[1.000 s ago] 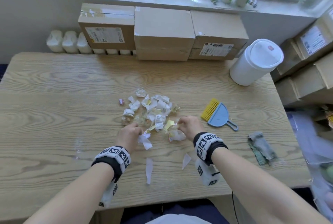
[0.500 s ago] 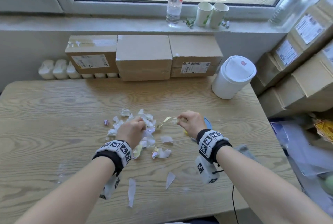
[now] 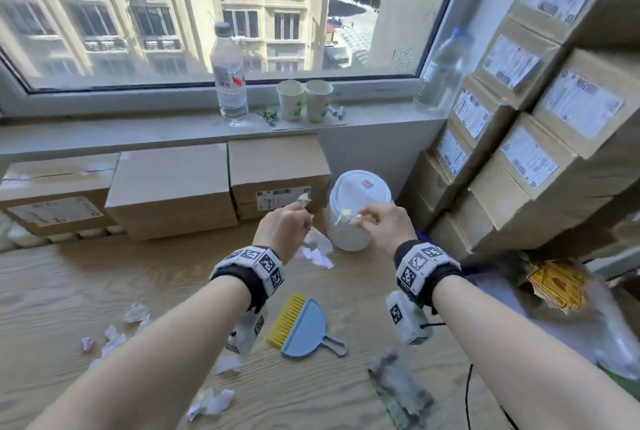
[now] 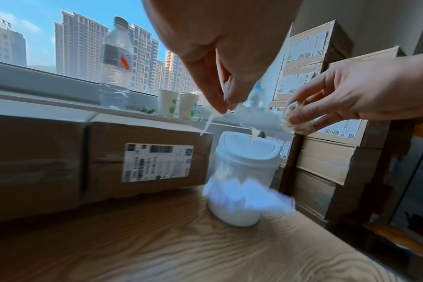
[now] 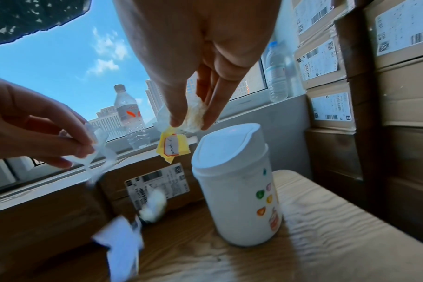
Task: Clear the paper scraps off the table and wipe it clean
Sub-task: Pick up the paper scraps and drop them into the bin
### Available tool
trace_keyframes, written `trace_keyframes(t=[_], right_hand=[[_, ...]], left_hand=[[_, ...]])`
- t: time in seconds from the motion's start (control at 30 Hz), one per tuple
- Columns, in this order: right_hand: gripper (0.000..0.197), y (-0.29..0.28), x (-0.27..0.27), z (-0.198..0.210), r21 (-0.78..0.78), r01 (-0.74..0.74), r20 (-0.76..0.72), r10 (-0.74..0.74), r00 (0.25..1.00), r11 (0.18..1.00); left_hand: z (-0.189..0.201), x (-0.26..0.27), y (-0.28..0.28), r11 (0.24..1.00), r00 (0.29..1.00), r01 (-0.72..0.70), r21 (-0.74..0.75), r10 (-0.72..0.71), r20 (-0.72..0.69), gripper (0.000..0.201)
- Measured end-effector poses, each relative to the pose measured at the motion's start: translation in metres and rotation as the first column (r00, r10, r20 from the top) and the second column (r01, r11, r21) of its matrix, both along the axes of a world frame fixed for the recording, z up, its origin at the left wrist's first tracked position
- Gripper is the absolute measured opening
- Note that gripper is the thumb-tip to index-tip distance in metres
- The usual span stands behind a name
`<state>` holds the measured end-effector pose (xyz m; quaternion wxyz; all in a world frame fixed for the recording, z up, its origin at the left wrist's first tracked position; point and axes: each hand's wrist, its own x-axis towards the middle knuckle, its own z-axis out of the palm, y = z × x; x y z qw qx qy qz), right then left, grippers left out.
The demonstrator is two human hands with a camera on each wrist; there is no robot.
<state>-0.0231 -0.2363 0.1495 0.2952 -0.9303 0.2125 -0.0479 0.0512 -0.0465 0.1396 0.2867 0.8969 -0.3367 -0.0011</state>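
Both hands are raised in front of the white lidded bin (image 3: 358, 211) at the table's far right. My left hand (image 3: 285, 225) pinches thin white paper scraps (image 5: 94, 152), and blurred white scraps (image 3: 316, 249) are in the air below it. My right hand (image 3: 381, 222) pinches a crumpled white wad (image 5: 194, 114) with a yellow scrap (image 5: 173, 146) hanging from it, just above the bin's shut swing lid (image 4: 250, 142). Several scraps (image 3: 117, 332) still lie on the wooden table (image 3: 86, 284) at the near left.
A yellow-bristled blue dustpan brush (image 3: 301, 325) lies between my forearms, a grey rag (image 3: 398, 384) to its right. Cardboard boxes (image 3: 173, 187) line the table's back edge and are stacked (image 3: 540, 118) at the right. A bottle (image 3: 228, 76) and two paper cups (image 3: 304, 100) stand on the windowsill.
Both hands rose from the scrap pile and moved right and forward to the white bin, carrying scraps. Some white scraps have slipped from the left hand and are falling.
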Motion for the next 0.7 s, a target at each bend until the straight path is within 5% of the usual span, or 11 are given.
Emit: trace_keyframes(t=[0.27,0.7], right_hand=[[0.018,-0.057,0.042,-0.014,0.001,-0.014,-0.037,0.014,0.999,1.0],[0.022,-0.063,0.068,-0.035,-0.091,-0.175,-0.207,0.154,0.966,0.98]], left_hand=[[-0.011,0.036,-0.083,0.998,0.992,-0.014,0.069,0.023,-0.122,0.016],[-0.042,0.058,-0.118,0.981,0.982,0.037,0.189,-0.001,-0.188,0.016]])
